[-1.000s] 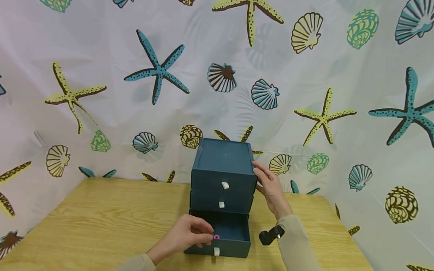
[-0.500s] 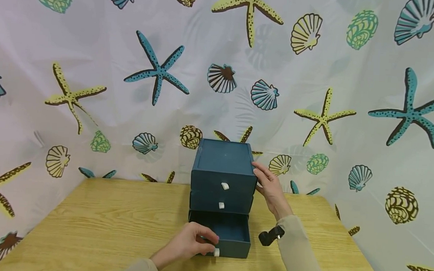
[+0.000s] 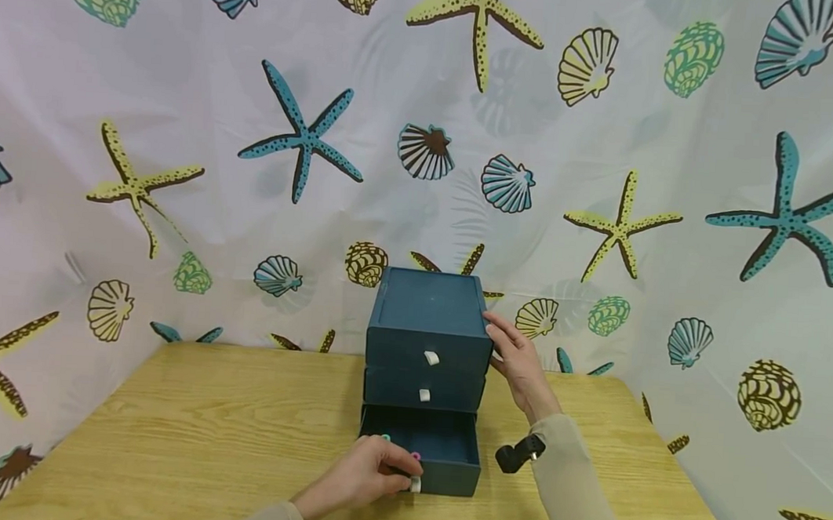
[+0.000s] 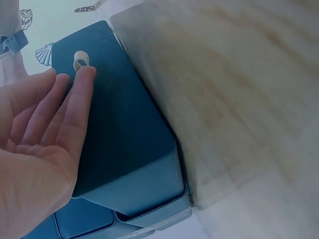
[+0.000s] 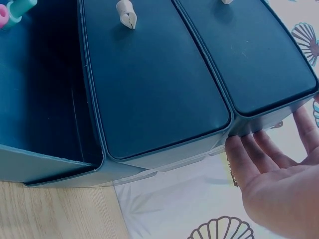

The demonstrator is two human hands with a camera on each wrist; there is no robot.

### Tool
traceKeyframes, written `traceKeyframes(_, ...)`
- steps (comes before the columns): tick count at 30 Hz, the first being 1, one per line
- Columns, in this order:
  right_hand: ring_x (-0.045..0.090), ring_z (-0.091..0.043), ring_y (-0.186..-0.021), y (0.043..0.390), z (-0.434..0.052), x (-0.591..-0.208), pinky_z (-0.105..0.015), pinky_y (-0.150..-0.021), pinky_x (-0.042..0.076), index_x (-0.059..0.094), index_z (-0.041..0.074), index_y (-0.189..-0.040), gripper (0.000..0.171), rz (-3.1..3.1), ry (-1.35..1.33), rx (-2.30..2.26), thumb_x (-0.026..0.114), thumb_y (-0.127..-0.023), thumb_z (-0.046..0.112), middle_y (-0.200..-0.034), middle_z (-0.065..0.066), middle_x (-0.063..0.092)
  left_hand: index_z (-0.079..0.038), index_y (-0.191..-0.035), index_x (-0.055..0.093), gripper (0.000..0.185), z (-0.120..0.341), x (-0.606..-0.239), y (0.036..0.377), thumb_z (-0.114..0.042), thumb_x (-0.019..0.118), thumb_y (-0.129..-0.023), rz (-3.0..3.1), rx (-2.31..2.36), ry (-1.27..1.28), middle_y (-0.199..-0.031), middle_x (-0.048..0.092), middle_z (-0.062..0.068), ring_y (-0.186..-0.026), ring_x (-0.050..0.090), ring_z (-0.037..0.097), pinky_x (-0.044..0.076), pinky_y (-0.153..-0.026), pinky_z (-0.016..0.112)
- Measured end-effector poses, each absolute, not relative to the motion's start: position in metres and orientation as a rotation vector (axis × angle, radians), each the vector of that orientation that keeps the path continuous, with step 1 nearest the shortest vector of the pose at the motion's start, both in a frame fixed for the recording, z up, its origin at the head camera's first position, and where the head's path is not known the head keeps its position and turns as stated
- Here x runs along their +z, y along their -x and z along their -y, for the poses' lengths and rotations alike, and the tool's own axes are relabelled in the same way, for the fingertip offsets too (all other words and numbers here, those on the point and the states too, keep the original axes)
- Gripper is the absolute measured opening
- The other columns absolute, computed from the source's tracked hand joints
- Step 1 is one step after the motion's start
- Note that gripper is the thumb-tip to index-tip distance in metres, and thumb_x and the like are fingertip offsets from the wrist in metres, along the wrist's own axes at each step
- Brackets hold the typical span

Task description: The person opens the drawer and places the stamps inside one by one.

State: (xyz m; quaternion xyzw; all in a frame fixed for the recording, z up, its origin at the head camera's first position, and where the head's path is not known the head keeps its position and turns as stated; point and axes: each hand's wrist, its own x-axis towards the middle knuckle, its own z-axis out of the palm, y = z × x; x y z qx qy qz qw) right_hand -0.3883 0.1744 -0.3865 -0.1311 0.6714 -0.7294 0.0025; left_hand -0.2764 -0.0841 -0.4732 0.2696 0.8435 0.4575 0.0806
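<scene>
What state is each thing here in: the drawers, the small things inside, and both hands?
Bottom drawer: pulled out, open.
Middle drawer: closed.
Top drawer: closed.
Pink and green pieces: lying inside the open drawer.
Left hand: fingers straight, against the bottom drawer's front by its white tab.
Right hand: open, fingers resting on the side of the drawer box.
Table: bears the drawer box.
</scene>
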Motion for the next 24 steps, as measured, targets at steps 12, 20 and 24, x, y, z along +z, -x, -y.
traceKeyframes(12, 0.028, -0.031, -0.148, 0.3881, -0.1741, -0.3875, -0.053, -0.117, 0.03, 0.05, 0.018, -0.145, 0.046, -2.114, 0.413, -2.287, 0.054, -0.101, 0.034, -0.16, -0.005, 0.029, -0.011, -0.11, 0.076, 0.023, 0.0808, -0.4717, 0.2772, -0.002, 0.067, -0.09, -2.441, 1.306, -0.835, -0.111, 0.073, 0.001, -0.104, 0.065, 0.014, 0.056, -0.09, 0.033)
traceKeyframes(20, 0.03, -0.03, -0.147, 0.3856, -0.1732, -0.3861, -0.052, -0.117, 0.03, 0.052, 0.021, -0.143, 0.043, -2.124, 0.39, -2.288, 0.054, -0.102, 0.033, -0.159, -0.003, 0.032, -0.005, -0.113, 0.074, 0.024, 0.0809, -0.474, 0.2823, -0.001, 0.066, -0.091, -2.388, 1.346, -0.795, -0.115, 0.072, 0.008, -0.107, 0.066, 0.019, 0.056, -0.09, 0.037)
traceKeyframes(24, 0.03, -0.03, -0.147, 0.3857, -0.1737, -0.3864, -0.052, -0.117, 0.03, 0.051, 0.021, -0.143, 0.043, -2.121, 0.395, -2.292, 0.053, -0.102, 0.032, -0.158, -0.003, 0.033, -0.003, -0.114, 0.073, 0.024, 0.0814, -0.4734, 0.285, -0.001, 0.066, -0.091, -2.391, 1.37, -0.788, -0.117, 0.071, 0.012, -0.11, 0.066, 0.025, 0.057, -0.089, 0.039)
